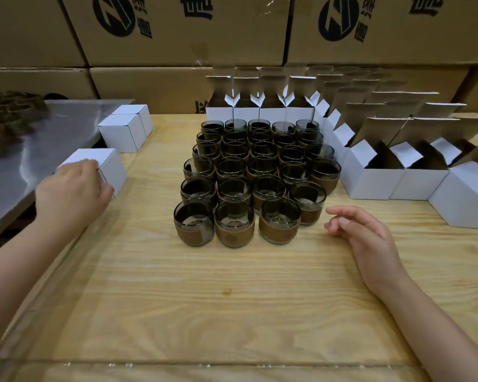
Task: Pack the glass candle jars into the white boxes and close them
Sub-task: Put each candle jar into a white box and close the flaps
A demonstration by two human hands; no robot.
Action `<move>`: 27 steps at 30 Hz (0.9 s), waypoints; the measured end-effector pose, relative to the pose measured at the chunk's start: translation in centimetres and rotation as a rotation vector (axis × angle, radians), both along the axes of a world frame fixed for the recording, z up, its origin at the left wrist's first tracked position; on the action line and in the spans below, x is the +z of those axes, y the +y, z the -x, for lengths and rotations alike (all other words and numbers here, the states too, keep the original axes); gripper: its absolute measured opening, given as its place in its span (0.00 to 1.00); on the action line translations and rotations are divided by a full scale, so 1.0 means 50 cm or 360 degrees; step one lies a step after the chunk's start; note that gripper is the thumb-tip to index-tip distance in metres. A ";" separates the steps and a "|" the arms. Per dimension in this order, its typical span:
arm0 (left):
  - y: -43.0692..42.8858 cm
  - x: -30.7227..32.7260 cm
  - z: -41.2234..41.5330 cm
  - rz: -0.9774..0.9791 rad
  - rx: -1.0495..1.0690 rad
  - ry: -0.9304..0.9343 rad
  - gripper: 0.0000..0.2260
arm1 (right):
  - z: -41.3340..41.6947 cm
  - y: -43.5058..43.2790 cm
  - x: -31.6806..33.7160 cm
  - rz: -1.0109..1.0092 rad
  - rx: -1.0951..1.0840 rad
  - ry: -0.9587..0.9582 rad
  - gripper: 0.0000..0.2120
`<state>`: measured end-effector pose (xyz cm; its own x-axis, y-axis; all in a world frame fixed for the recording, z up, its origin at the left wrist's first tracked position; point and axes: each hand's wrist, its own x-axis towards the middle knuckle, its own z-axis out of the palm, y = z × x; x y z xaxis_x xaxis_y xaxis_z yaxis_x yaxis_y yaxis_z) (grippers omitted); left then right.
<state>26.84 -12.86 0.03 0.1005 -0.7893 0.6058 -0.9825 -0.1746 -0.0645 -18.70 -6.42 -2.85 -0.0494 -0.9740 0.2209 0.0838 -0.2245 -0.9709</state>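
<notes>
Curled fingers of the left hand [72, 188] clasp the near corner of a closed white box [105, 161] at nine o'clock, with the forearm reaching in from seven o'clock. At four o'clock the right hand [364, 232] hovers over the wooden table [204, 299], its fingers loosely bent, apart and holding nothing. It is just beside the nearest of the glass candle jars [254, 172], which are clustered at centre. From twelve to three o'clock stand open white boxes [370, 180].

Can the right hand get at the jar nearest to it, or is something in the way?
Probably yes. The right hand is open beside the jar, with only bare table between them.
</notes>
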 end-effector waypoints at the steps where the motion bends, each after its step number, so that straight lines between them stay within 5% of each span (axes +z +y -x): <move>1: -0.014 0.002 -0.004 -0.0048 0.0054 0.0070 0.13 | 0.000 -0.001 0.000 -0.0001 -0.0013 -0.0026 0.11; 5: -0.062 0.007 -0.021 -0.0216 0.0074 0.0286 0.17 | -0.004 -0.002 0.000 -0.0007 -0.0007 -0.0069 0.17; 21: -0.167 0.008 -0.027 -0.0546 0.0110 0.0656 0.33 | 0.001 -0.004 -0.005 0.0006 0.0039 0.0044 0.14; 24: -0.143 0.017 0.022 -0.0316 0.0073 0.0795 0.33 | -0.001 -0.006 -0.005 -0.0011 0.0037 0.0055 0.11; 27: -0.095 0.052 0.115 0.0230 -0.0251 0.0775 0.22 | -0.003 -0.008 -0.005 -0.0031 0.0006 0.0114 0.10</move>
<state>21.07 -17.59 2.62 0.2840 -0.7296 0.6221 -0.9078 0.0043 0.4194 -18.52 -6.80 -3.09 -0.0304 -0.9783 0.2048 0.0147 -0.2053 -0.9786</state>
